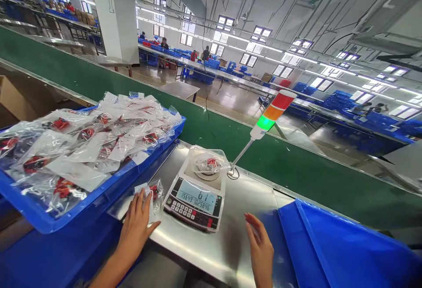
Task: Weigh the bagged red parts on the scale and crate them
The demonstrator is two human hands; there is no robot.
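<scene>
My left hand (136, 228) rests on a small clear plastic bag (153, 198) with a red part inside, pinning it to the steel bench. A digital counting scale (197, 200) stands just right of that bag, its display lit. On its round pan lies another clear bag with a red item (209, 164). My right hand (260, 249) sits in front of the scale, fingers loosely curled and slightly blurred, holding nothing. A blue tray (89, 200) to the left is heaped with several similar bags of red parts.
A folded-open blue bin (343, 246) lies at the right of the steel bench (231, 253). Behind the scale run a green conveyor belt (184, 112) and a stack light (272, 112) glowing green. Co-workers sit at distant tables among blue crates.
</scene>
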